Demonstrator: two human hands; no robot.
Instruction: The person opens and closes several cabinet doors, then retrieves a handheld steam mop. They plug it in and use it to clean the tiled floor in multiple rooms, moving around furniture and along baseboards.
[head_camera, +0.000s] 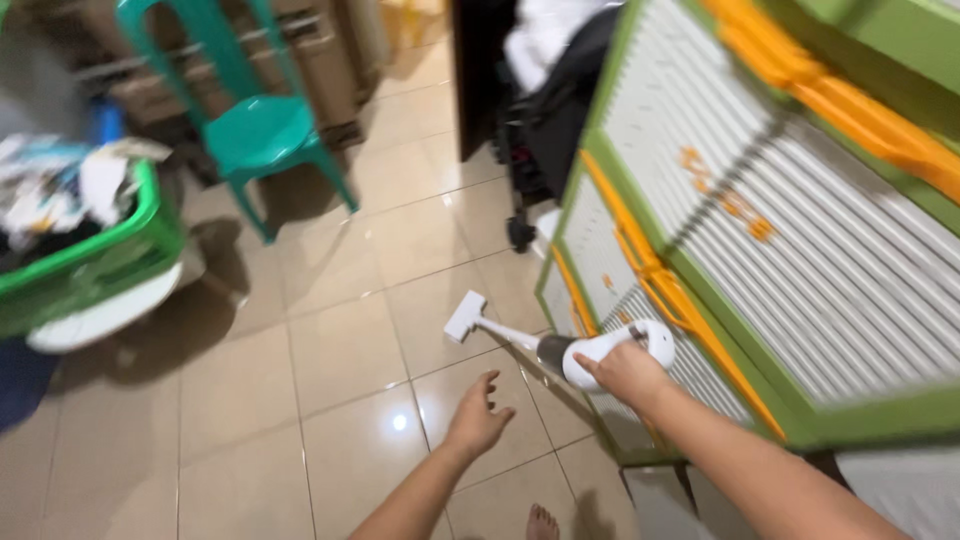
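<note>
— What was the person doing when you looked over?

— Vacuuming the tiled floor (340, 400), I'd say. The right hand (628, 372) was wrapped shut around the handle of a white handheld vacuum (600, 350), and its thin wand ran forward and down to a flat white nozzle head (465, 316) that sat on or just above the tiles.

— And the other hand?

— The left hand (478, 415) held nothing. It hung loosely open, fingers spread and a little curled, just beside the vacuum body, below and to its left.

— Where was all this in the room?

— Right against the green and orange plastic drawer cabinet (760, 230). The vacuum body was close in front of the lower drawers, the nozzle pointing out toward the open tiles. A teal plastic chair (265, 125) stood well apart, and a green laundry basket (95, 255) full of clothes sat off to the left.

— What would the next stroke have needed?

— My guess: a steady grip and the head kept flat, steering clear of the cabinet's foot.
</note>
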